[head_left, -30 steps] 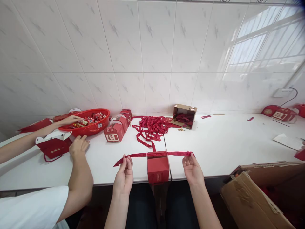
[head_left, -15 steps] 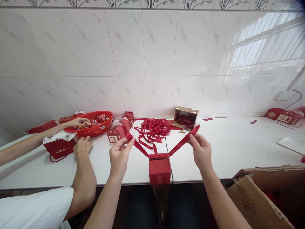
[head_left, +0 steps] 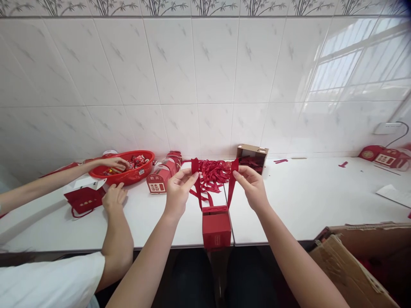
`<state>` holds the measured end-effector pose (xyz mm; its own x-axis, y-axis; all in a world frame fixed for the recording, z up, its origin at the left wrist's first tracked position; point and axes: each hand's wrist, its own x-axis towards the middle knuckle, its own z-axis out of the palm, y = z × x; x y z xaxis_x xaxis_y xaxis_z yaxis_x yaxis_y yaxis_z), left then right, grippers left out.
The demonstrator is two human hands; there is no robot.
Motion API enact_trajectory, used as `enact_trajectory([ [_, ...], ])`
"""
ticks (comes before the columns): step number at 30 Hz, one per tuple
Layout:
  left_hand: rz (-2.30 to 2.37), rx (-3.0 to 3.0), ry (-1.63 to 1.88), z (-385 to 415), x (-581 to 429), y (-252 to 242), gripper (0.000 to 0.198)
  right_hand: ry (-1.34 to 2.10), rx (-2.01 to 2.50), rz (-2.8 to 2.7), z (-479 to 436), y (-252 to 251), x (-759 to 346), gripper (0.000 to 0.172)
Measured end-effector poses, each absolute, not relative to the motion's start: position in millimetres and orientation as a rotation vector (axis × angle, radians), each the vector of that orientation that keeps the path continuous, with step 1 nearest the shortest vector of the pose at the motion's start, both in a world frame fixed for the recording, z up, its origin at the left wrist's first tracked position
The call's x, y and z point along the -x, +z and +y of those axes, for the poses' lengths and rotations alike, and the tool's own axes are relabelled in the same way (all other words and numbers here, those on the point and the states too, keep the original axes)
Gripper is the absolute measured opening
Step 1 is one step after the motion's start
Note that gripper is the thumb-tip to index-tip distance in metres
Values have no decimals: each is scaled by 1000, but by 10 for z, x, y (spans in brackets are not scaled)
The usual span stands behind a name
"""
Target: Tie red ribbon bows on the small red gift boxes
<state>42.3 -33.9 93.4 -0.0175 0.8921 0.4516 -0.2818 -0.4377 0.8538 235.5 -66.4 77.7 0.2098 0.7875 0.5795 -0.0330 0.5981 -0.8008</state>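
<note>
A small red gift box (head_left: 216, 229) stands at the table's front edge, between my forearms. From its top a red ribbon (head_left: 230, 188) rises on both sides. My left hand (head_left: 180, 188) pinches the left end of that ribbon, and my right hand (head_left: 252, 186) pinches the right end. Both ends are held upright above the box, a short gap apart. Behind them lies a tangled heap of red ribbons (head_left: 215, 173), partly hidden by my fingers and the held ends.
At left a co-worker's hand (head_left: 114, 163) reaches into a red basket (head_left: 136, 174) of wrapped sweets; the other rests near an open red box (head_left: 84, 200). Finished-looking red boxes (head_left: 157, 182) stand behind my left hand. A small carton (head_left: 261, 158) and a large cardboard box (head_left: 346, 269) are at right.
My hands have moved inward toward each other, bringing the two ribbon ends from a wide spread to nearly upright above the box. The view has shifted slightly.
</note>
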Motion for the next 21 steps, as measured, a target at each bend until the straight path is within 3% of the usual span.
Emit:
enact_trajectory([
  [10,665,-1363,1593,-353,-416,909,26,817,660,-1210,-692,804,-2355,14],
  [21,897,-1982,1272,-545,-438,997,25,865,682,-1474,-694,757,-2030,19],
])
